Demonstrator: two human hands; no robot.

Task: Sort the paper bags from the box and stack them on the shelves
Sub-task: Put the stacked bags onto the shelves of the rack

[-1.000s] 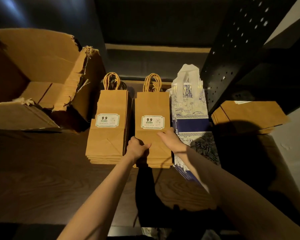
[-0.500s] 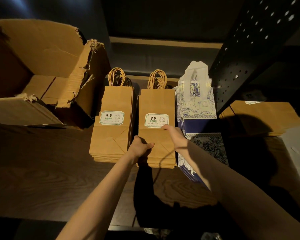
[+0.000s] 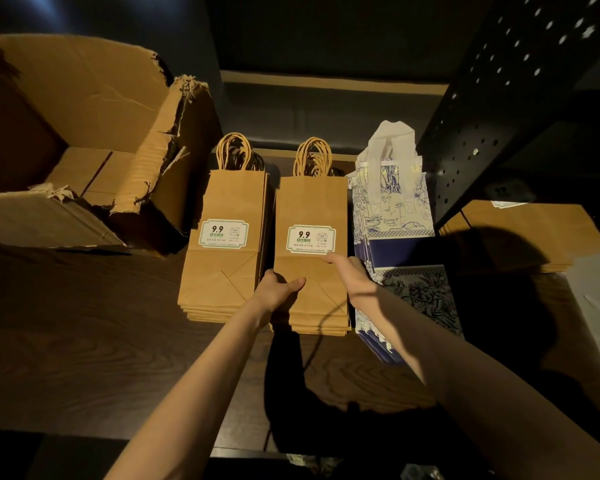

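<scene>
A torn cardboard box (image 3: 94,140) sits at the far left of the dark wooden shelf (image 3: 84,341). Beside it lies a stack of brown paper bags (image 3: 222,244) with a white label. Just to its right lies a second stack of brown bags (image 3: 310,220); the left hand (image 3: 279,289) grips its left edge, thumb on top, and the right hand (image 3: 352,275) grasps its right edge. Touching that stack is a pile of blue and white patterned bags (image 3: 392,209). Past the black perforated upright (image 3: 492,109), more flat brown bags (image 3: 534,233) lie in shadow.
</scene>
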